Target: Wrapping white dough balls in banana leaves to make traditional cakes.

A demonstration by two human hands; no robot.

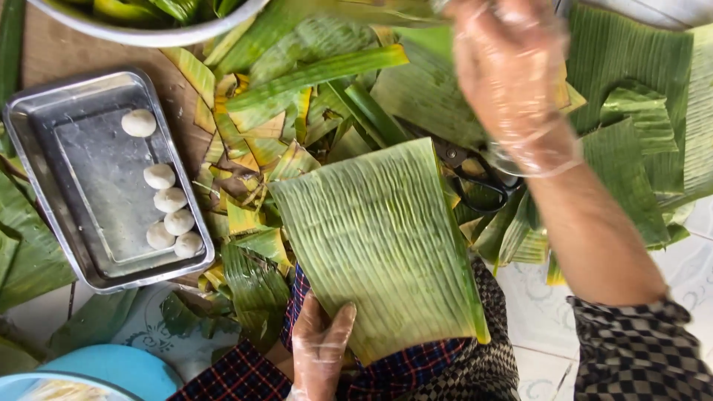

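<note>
Leaf [382, 241]: a large cut green sheet, laid over the lap, near edge toward the body.
Handling: judged light, limp, easily torn along the ribs; best taken at an edge.
Left hand [319, 349]: gloved, pinched on the near edge.
Right hand [512, 74]: gloved, raised over the leaf pile [312, 82]; blurred, its grip cannot be told.

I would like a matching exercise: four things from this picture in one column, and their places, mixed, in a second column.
1. dough balls
2. scissors
3. left hand
4. right hand

a. on the near edge of the large banana leaf
b. in the metal tray
c. raised over the leaf pile at the top
d. half hidden among the leaves

Pairs: 1-b, 2-d, 3-a, 4-c
</note>
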